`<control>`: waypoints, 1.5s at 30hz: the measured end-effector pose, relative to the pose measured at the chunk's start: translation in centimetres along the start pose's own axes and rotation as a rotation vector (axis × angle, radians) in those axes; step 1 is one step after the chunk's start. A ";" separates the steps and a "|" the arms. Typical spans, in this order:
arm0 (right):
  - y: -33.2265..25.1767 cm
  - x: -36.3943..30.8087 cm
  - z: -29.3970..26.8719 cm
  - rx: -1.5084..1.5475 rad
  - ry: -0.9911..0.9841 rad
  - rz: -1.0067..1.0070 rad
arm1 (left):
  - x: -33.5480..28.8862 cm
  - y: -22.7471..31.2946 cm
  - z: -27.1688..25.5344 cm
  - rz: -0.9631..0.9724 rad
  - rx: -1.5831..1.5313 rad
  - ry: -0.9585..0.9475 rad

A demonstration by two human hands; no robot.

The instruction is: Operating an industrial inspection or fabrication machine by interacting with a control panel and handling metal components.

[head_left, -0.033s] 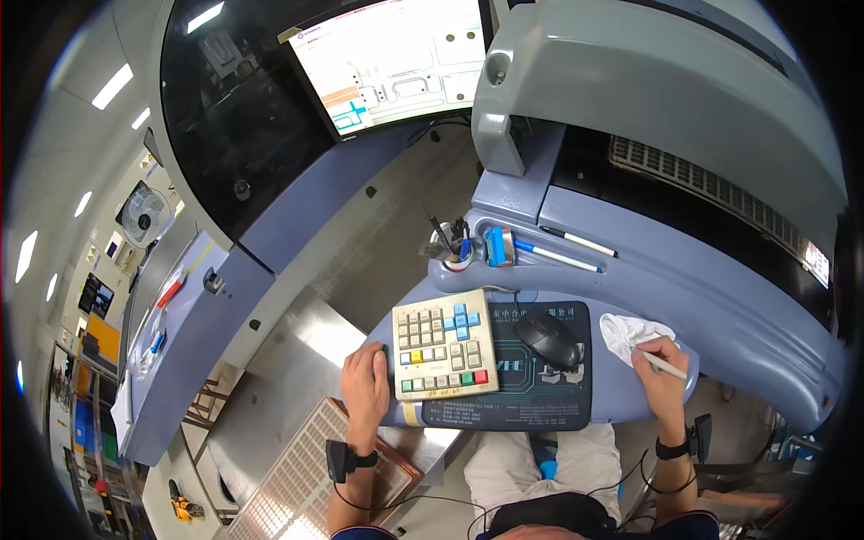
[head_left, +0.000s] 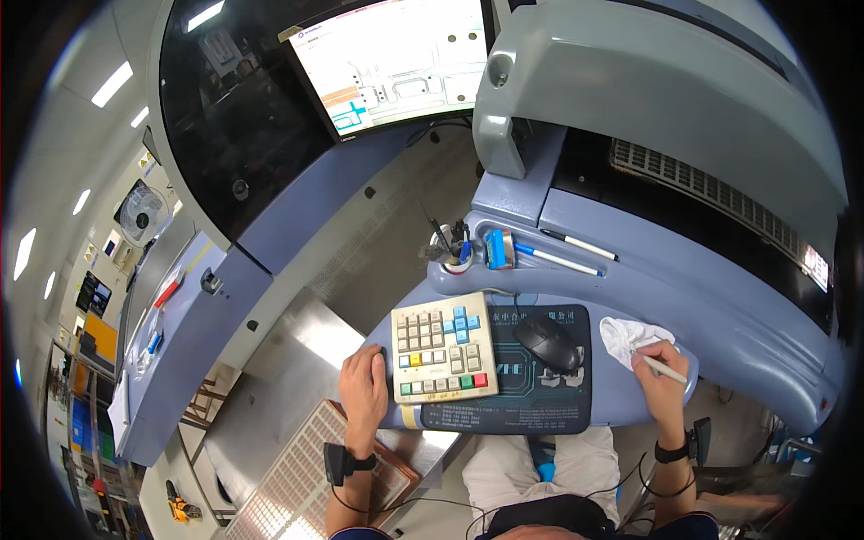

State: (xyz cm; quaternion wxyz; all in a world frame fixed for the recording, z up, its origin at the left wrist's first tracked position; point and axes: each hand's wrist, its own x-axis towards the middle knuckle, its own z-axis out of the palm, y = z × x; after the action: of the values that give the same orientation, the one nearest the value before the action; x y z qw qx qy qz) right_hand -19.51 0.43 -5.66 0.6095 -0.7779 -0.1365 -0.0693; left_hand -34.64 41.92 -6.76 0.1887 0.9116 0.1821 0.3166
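My left hand (head_left: 364, 389) is at the left edge of the blue-grey desk shelf, beside a cream keypad (head_left: 438, 351) with coloured keys. Its fingers are bent close together, and a dark sliver shows by the thumb; what they close on is hidden. In my right hand (head_left: 662, 376) is a white pen (head_left: 667, 370), its rear end pointing down to the right. The fingertips meet a crumpled white cloth (head_left: 621, 337) lying on the shelf, and the pen's tip is hidden there. A black mouse (head_left: 547, 341) sits untouched on a dark mouse pad (head_left: 517, 418).
Behind the keypad stand a pen cup (head_left: 455, 256), a small blue box (head_left: 499, 248) and two pens, one being a blue-capped marker (head_left: 567, 261). A lit monitor (head_left: 396, 67) is at the back. A big grey machine cover (head_left: 648, 76) overhangs the right; a perforated panel (head_left: 297, 468) lies lower left.
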 end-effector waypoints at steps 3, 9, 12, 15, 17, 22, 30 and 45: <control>0.4 0.0 0.2 -0.076 0.001 -0.067 | 0.2 0.0 -0.1 -0.014 0.008 0.005; 0.7 -0.2 0.3 -0.022 0.000 -0.022 | 0.4 -0.1 -0.3 0.012 0.023 0.002; 0.5 -0.1 -0.1 -0.076 -0.029 -0.028 | 0.4 0.3 -0.4 -0.001 0.030 0.004; 0.0 0.0 0.4 -0.009 0.006 -0.009 | 0.6 0.4 -0.3 -0.007 0.042 0.000; 0.0 0.0 0.1 -0.001 -0.001 0.010 | 0.4 0.6 -0.3 -0.010 0.055 0.004; 0.6 0.0 0.0 -0.012 -0.003 0.081 | 0.4 0.1 -0.3 -0.052 0.062 -0.023; 0.0 0.0 0.2 -0.075 0.046 0.165 | 0.9 0.6 -0.3 -0.062 0.065 -0.024; -0.4 0.6 -0.5 -0.132 -0.082 0.012 | 0.8 0.9 -0.3 -0.057 0.104 -0.038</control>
State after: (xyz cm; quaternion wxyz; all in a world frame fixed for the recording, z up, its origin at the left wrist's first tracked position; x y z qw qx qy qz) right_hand -19.01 0.07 -4.97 0.5512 -0.8194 -0.1516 -0.0427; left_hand -34.06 41.63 -5.71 0.1535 0.9204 0.2205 0.2839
